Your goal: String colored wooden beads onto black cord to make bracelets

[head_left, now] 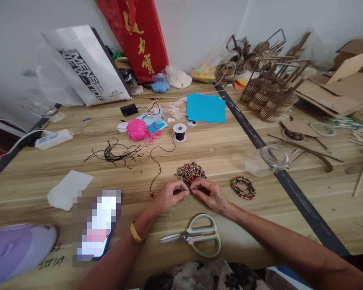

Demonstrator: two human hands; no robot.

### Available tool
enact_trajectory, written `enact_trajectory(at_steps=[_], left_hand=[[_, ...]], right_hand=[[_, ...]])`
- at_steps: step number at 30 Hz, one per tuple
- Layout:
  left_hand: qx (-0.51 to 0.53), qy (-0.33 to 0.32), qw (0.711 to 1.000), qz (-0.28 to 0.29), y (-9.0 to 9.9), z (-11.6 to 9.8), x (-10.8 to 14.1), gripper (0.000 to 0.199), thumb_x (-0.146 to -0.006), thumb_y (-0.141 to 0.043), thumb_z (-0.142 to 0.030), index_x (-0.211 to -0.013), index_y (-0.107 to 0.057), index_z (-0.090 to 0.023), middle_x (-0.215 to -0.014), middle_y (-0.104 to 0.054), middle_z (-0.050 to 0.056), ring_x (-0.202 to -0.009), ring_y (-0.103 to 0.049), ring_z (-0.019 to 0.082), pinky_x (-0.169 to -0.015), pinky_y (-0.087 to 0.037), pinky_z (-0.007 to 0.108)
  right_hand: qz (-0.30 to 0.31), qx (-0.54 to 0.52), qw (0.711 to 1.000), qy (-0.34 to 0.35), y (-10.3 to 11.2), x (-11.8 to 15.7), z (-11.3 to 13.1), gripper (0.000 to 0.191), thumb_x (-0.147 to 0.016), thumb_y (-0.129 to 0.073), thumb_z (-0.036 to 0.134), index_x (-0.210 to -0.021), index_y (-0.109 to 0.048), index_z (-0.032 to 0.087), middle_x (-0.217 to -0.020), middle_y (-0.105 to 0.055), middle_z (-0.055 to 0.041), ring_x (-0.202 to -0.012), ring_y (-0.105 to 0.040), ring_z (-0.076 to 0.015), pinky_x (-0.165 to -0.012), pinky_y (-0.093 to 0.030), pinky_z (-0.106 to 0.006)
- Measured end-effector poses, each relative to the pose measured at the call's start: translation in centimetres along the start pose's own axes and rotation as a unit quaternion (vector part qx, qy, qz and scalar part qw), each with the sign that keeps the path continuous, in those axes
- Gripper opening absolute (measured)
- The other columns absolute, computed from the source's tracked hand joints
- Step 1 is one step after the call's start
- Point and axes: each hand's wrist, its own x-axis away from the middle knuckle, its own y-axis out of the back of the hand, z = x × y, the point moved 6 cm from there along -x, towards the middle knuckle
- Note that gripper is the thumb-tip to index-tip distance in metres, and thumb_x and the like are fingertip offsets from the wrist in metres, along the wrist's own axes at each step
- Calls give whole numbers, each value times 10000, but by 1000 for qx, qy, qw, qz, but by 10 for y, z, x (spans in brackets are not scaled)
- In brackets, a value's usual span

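My left hand (pixel 173 195) and my right hand (pixel 211 194) meet fingertip to fingertip at the near edge of a pile of multicoloured beads (pixel 191 171). Both are closed in a pinch; what lies between the fingertips is too small to make out. A black cord (pixel 159 164) runs from a spool (pixel 179 132) down to the left of my left hand, with a few beads near its lower end. A coil of strung beads (pixel 243 188) lies right of my right hand. Below my hands rest open scissors (pixel 186 236) with pale handles.
A lit phone (pixel 101 227) and a white paper (pixel 69 189) lie at left. Cut black cords (pixel 116 153), pink yarn (pixel 136 129) and blue sheets (pixel 206 108) are farther back. Clear tape rolls (pixel 275 156), small woven baskets (pixel 268 96) and cardboard (pixel 329 92) are at right.
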Motion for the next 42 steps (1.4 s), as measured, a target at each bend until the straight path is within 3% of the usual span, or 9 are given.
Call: enact_trajectory(at_steps=[10, 24, 42], left_hand=[[2, 4, 1000, -3, 0, -1, 0, 258, -761, -615, -379, -724, -558, -130, -585, -534, -21, -549, -510, 84, -542, -391, 198], [-4, -1, 1000, 2, -1, -3, 1, 187, -778, -576, -304, -722, -553, -127, -569, -519, -25, -534, -488, 80, -525, -374, 191], [8, -19, 1000, 4, -1, 1, 0, 217, -778, -593, -338, -732, -561, -128, -572, -532, -25, -535, -497, 86, -530, -382, 198]], right_hand=[[-17, -33, 999, -30, -1, 1, 0, 172, -857, -575, 331, -865, -614, 164, -743, -626, -29, -652, -563, -124, -582, -453, -221], [-17, -29, 999, -10, 0, 1, 1, 128, -849, -589, 287, -852, -629, 165, -772, -640, -43, -707, -586, -142, -628, -460, -243], [-5, -44, 999, -14, -1, 1, 0, 124, -846, -592, 271, -875, -646, 164, -798, -659, -52, -727, -596, -147, -639, -466, -246]])
